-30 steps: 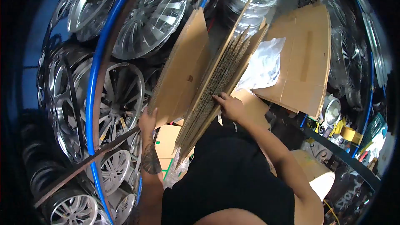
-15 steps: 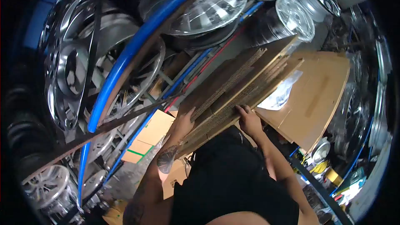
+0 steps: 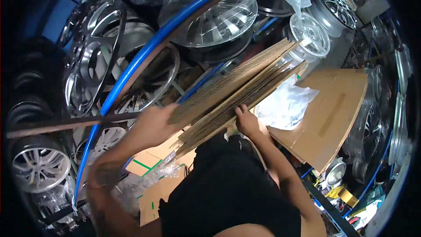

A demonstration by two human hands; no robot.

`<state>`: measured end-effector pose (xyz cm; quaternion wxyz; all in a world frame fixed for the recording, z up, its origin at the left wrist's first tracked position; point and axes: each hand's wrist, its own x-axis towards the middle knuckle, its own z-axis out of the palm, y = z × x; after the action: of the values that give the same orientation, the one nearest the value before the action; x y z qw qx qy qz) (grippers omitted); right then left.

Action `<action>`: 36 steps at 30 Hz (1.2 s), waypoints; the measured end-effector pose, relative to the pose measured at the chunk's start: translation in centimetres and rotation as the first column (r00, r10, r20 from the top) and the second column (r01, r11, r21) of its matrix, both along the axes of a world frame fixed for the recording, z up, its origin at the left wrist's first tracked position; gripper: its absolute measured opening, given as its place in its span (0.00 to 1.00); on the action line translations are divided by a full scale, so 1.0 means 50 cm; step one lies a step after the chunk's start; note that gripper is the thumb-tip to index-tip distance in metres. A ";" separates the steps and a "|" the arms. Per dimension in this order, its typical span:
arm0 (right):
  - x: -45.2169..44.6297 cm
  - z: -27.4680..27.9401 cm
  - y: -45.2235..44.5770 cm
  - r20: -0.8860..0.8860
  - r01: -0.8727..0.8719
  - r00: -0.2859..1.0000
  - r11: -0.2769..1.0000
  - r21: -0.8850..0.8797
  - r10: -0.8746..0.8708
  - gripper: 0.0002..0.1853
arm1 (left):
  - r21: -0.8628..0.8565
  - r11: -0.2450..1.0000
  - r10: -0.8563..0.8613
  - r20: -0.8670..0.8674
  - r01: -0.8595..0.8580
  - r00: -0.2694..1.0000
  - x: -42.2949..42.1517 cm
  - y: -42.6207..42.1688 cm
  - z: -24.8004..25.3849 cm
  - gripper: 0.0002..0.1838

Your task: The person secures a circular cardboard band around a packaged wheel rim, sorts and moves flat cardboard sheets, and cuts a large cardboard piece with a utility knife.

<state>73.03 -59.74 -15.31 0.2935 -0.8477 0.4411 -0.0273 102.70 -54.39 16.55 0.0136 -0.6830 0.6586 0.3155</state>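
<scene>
A stack of folded cardboard sheets (image 3: 239, 90) stands tilted in front of my body, with its corrugated edges facing up. My right hand (image 3: 247, 122) is closed on the near side of the stack, fingers over the top edge. At the lower left end, my left hand (image 3: 153, 125) is closed on the outer sheets; its fingers are smeared by motion and partly hidden. A gap shows between the outer sheets and the nearer ones. To the right of the stack lie a crumpled white plastic sheet (image 3: 287, 103) and a large flat cardboard piece (image 3: 335, 109).
Car wheel rims (image 3: 215, 22) sit on racks ahead and to the left. A curved blue bar (image 3: 144, 52) crosses the left side. Cardboard with green tape (image 3: 147, 164) and clear plastic wrap (image 3: 149, 184) lie low on the left. More wrapped rims (image 3: 368, 127) line the right.
My left hand has moved left and swung outward, and the outer sheets have turned more edge-on. My right hand has shifted slightly left along with the stack. More white plastic shows.
</scene>
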 end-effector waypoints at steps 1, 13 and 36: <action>0.005 0.003 -0.002 0.037 0.007 0.999 1.000 -0.028 -0.006 0.29 | 0.034 0.999 0.002 0.116 -0.006 0.993 -0.011 0.014 0.097 0.22; 0.062 -0.059 -0.095 0.508 -0.024 0.859 0.996 -0.089 0.066 0.49 | -0.576 0.722 0.569 0.181 -0.382 0.802 -0.159 0.265 0.643 0.31; -0.265 -0.225 0.010 0.238 0.071 -0.325 0.227 0.971 -0.915 0.22 | -0.522 0.852 -0.006 0.081 0.048 0.997 -0.276 -0.161 0.737 0.40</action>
<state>59.77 -59.25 -26.57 0.6865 -0.0544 0.4768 -0.5464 88.89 -62.46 53.38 -0.1431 -0.6631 0.7281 0.0981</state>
